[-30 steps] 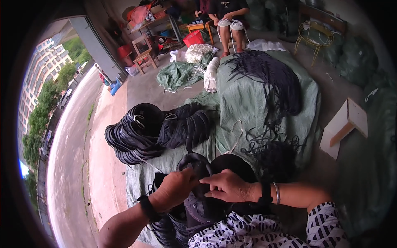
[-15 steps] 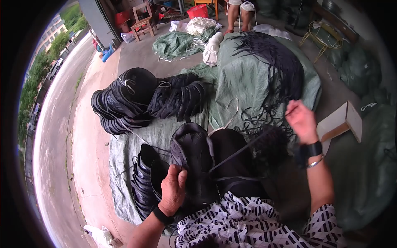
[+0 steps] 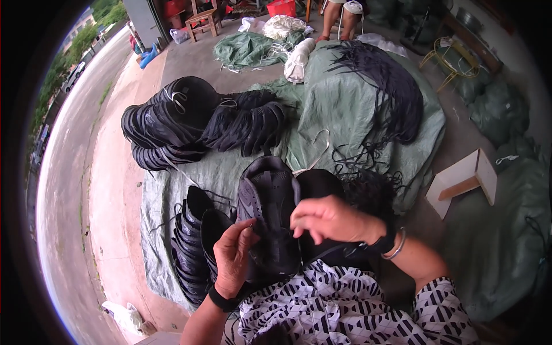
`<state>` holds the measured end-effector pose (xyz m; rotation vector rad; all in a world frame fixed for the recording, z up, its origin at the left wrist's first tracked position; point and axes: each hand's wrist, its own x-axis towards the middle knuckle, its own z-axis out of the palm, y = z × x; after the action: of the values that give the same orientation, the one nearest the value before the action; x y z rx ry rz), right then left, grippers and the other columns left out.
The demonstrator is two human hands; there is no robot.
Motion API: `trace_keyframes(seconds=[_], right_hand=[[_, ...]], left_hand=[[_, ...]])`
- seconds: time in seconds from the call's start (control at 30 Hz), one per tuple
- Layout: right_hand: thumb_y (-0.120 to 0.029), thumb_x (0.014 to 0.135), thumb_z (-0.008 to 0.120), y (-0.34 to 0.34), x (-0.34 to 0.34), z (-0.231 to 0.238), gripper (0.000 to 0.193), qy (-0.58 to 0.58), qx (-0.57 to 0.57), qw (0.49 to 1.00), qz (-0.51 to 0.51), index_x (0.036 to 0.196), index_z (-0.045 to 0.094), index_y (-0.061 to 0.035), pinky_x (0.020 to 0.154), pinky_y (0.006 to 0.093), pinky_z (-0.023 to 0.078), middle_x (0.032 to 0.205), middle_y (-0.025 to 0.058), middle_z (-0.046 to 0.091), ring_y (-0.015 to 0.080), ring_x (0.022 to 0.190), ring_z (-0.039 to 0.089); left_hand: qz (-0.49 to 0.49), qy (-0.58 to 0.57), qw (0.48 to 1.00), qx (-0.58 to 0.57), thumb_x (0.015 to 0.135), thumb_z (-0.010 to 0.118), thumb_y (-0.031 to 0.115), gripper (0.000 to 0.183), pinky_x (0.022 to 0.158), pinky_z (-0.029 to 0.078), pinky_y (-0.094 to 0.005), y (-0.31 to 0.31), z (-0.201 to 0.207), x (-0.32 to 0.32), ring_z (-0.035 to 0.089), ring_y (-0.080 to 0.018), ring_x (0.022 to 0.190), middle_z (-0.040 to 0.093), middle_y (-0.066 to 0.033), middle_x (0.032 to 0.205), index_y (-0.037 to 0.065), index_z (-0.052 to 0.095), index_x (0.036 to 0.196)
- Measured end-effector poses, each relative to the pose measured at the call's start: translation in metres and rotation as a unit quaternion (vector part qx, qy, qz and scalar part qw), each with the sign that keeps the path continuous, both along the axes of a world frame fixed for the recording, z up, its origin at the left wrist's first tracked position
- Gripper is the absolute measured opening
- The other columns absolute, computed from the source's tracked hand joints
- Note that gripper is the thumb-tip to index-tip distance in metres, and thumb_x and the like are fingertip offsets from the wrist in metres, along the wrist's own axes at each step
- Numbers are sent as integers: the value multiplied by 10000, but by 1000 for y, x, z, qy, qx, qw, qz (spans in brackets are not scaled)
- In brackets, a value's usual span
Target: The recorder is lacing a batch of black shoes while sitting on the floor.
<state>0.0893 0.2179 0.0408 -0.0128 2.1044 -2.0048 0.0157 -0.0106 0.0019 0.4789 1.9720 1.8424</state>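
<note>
A black shoe upper [image 3: 270,187] lies in front of me, its opening facing away and its eyelet rows towards me. My left hand [image 3: 233,256] is at its left edge, thumb and forefinger pinched together; what they pinch is too small and dark to make out. Over the right edge hovers my right hand [image 3: 333,221], slightly blurred, its bent fingers apart and nothing visible in them. Below that hand a dark shoelace [image 3: 333,250] runs across my lap. Beside my left hand stands a row of nested black shoe uppers [image 3: 187,253].
Bundled black uppers [image 3: 201,129] lie ahead on a green woven sheet [image 3: 161,224]. Many dark laces [image 3: 397,98] drape over a covered heap at the right. An angled white board piece [image 3: 463,181] lies further right. Beyond sit a wooden chair [image 3: 202,23] and another person's legs [image 3: 339,20].
My right hand has come in from the far right to the shoe upper's right edge. The lace stretched towards it is no longer taut. My left hand has shifted slightly left.
</note>
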Motion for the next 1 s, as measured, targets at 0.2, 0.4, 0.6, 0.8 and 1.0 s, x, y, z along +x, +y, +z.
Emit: trace_keyframes(seconds=[0.2,0.4,0.6,0.8,1.0], right_hand=[[-165,840,517,1,22,-19,182,-10,354,868,348,756,527,-3,606,431,452,706,186,569,387,692,567],[-79,862,538,24,-2,28,81,-72,156,985,14,873,603,-32,617,247,475,762,86,603,121,678,607],[-78,897,534,-4,-19,5,98,9,170,985,-9,898,597,-2,545,227,430,651,4,565,58,575,526],[-158,921,460,-30,-31,-8,249,-69,26,995,-60,1007,590,36,377,237,400,577,57,572,99,378,496],[-175,951,434,-30,-26,-9,273,-134,12,991,-11,997,585,47,361,231,401,570,70,569,115,363,507]], left_hand=[[-36,-78,994,67,942,534,131,200,704,483,-214,2,-12,1,587,-93,768,593,-36,870,-2,517,1091],[-131,-125,982,-48,939,546,152,151,609,462,-224,-6,-10,-7,560,-85,640,600,-13,715,7,567,901],[-135,-21,986,-99,918,575,173,194,534,395,-214,-1,-12,-1,473,-52,575,519,12,621,11,544,816],[-50,-83,994,-56,922,573,175,213,527,393,-208,-2,-16,8,470,-52,566,514,14,614,18,533,784],[-89,-48,993,-66,923,572,171,217,530,389,-201,0,-18,1,470,-46,575,511,19,617,20,530,774]])
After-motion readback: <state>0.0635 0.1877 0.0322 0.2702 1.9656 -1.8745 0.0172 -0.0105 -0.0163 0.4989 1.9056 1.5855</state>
